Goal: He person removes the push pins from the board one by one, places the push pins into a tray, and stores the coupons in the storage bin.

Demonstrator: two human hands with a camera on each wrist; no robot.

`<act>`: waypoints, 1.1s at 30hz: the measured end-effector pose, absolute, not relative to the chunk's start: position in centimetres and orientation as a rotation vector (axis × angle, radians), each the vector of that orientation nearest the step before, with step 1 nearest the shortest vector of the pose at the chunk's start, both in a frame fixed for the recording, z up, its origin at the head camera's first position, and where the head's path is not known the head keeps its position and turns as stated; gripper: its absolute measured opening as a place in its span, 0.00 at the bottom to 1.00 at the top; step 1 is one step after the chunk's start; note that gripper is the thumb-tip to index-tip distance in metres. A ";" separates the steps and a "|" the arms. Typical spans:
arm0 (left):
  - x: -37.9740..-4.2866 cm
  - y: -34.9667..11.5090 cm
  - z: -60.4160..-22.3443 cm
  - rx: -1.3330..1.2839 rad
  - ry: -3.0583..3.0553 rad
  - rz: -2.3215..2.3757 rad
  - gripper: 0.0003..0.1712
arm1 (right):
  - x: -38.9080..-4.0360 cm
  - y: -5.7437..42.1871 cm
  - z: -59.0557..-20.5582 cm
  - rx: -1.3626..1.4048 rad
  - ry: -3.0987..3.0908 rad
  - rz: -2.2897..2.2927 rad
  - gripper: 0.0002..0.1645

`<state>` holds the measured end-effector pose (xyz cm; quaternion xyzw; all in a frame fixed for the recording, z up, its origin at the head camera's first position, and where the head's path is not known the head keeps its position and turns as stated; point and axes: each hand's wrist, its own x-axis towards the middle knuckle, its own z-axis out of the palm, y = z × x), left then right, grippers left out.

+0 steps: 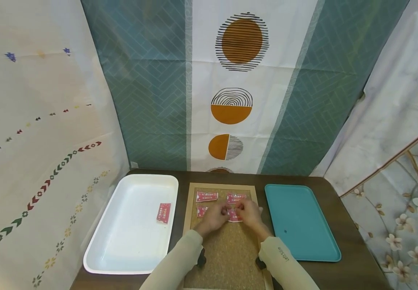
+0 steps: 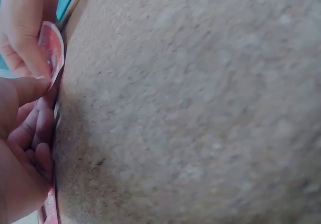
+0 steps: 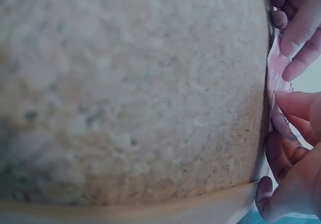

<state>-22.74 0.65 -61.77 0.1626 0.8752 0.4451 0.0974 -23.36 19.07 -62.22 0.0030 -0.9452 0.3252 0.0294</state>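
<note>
Three hanging cloths enclose the scene: a cream cloth [image 1: 31, 133] with patterned rows at left, a green-and-white cloth [image 1: 151, 100] with four round orange designs behind, and a blossom-printed cloth [image 1: 400, 185] at right. The dark brown tabletop [image 1: 342, 229] carries one wood-framed corkboard [image 1: 227, 257], one white tray [image 1: 129, 229] to its left and one teal tray [image 1: 303, 225] to its right. Two pale sleeves [image 1: 178, 257] reach over the corkboard, the right one bearing small dark lettering, too small to read surely. Left hand [image 1: 215, 216] and right hand [image 1: 250, 213] meet there, the fingers of both pinching the lower-right coupon [image 1: 234, 216], partly bent up from the cork. Five pinkish-red coupons show: four in two rows of two on the corkboard's upper part, and a loose coupon [image 1: 163, 213] in the white tray. "立减50元" can be read on the upper-left coupon [image 1: 206, 196]; its smaller top line is blurred. The left hand hides part of the lower-left coupon [image 1: 202, 211].
</note>
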 end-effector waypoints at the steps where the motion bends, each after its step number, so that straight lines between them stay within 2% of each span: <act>1: -22.8 0.6 -61.8 0.480 2.588 1.330 0.15 | -23.4 19.0 -62.1 0.006 -2.910 1.004 0.08; 9: -22.3 0.1 -62.1 0.523 2.578 1.416 0.23 | -23.0 19.2 -61.2 0.083 -2.787 1.024 0.06; 25: -21.7 -3.3 -57.2 0.468 2.528 1.502 0.21 | -23.2 22.1 -60.5 0.132 -2.746 1.282 0.02; 33: -21.4 -6.0 -55.6 0.443 2.573 1.505 0.21 | -22.9 23.4 -60.6 0.239 -2.740 1.322 0.05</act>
